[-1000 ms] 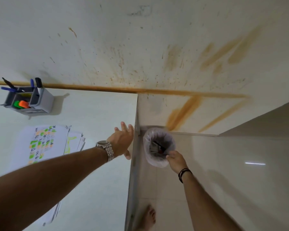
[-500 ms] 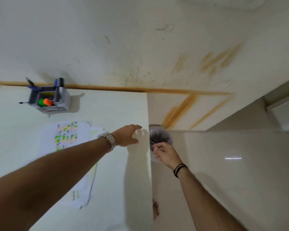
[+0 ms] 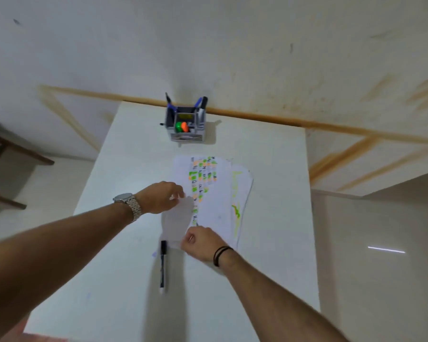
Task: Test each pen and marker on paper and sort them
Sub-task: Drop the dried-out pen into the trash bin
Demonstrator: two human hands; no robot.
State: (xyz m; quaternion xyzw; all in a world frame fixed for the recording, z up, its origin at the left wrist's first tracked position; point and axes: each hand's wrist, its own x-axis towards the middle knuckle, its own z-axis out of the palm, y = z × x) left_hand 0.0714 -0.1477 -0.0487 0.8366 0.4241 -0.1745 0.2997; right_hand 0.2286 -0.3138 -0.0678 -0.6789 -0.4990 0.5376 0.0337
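I judge sorting well advanced: the paper stack (image 3: 223,193) carries many test marks, the organiser (image 3: 187,124) beyond it holds pens, one marker (image 3: 162,265) lies untested beside it, and my left hand (image 3: 162,197) and right hand (image 3: 200,243) pinch a blank sheet (image 3: 177,218).

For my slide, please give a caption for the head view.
Both hands, left and right, lift a paper sheet beside a black marker on the white table.

White table (image 3: 269,169) filling the centre, stained wall (image 3: 208,45) running across 12 o'clock, orange-brown streaks (image 3: 351,154) slanting down it at 3 o'clock, dark wooden furniture (image 3: 13,154) showing at 9 o'clock, glossy floor (image 3: 381,255) gleaming at 4 o'clock.
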